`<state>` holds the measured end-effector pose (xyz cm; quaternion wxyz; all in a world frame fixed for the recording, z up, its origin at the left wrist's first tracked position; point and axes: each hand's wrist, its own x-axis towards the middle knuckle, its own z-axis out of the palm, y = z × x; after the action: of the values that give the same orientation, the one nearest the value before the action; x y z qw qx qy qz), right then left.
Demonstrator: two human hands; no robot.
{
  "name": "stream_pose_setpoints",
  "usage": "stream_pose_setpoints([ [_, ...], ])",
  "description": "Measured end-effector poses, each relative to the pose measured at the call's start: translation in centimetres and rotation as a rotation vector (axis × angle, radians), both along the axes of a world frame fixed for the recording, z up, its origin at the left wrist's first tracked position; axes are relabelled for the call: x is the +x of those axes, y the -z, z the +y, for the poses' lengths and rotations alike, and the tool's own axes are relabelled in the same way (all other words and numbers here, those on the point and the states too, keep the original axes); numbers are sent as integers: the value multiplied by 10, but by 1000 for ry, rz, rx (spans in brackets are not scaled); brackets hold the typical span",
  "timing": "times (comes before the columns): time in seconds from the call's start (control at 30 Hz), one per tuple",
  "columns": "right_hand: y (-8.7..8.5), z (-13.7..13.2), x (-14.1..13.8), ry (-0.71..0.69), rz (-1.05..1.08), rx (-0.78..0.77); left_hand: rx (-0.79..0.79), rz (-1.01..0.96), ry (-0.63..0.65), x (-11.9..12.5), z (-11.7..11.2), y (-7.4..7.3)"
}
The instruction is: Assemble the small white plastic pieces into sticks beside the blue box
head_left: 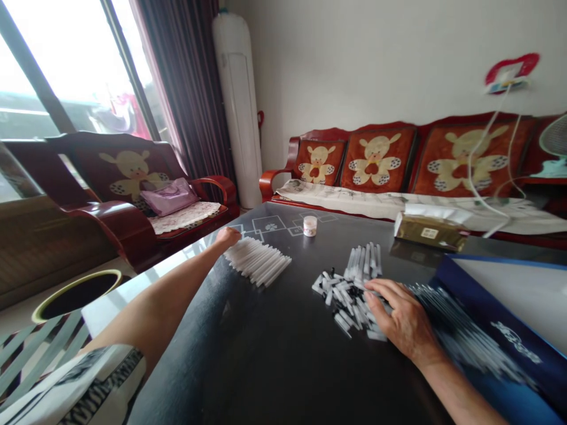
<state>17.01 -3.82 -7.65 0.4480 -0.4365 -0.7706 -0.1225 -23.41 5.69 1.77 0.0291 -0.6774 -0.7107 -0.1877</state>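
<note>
Caps (349, 296), axes mixed, lie at ten o'clock from the nearer right hand (402, 320); left hand (228, 236) well apart; both grips unclear.

Left hand (228, 236) by far-left end of white tubes (259, 262), dark bench (266, 354). Right hand (401, 319) at heap of small black-and-clear pieces (343, 298); thin rods (469, 330), blue box (482, 298) right of it. Small jar (310, 226) beyond, between hands.
</note>
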Motion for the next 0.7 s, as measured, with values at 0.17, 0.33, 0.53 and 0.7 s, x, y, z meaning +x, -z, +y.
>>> stream_pose_setpoints([
  [0.17,0,1,0,-1,4,-7,-147,-103,-188,-5,32,10],
  [0.33,0,1,1,-17,15,-12,-165,-124,-247,-8,41,17],
  [0.53,-2,-1,0,-13,57,-33,-106,-112,-200,-5,36,13],
  [0.7,-4,-2,-1,20,124,-37,-32,-118,12,64,40,10],
])
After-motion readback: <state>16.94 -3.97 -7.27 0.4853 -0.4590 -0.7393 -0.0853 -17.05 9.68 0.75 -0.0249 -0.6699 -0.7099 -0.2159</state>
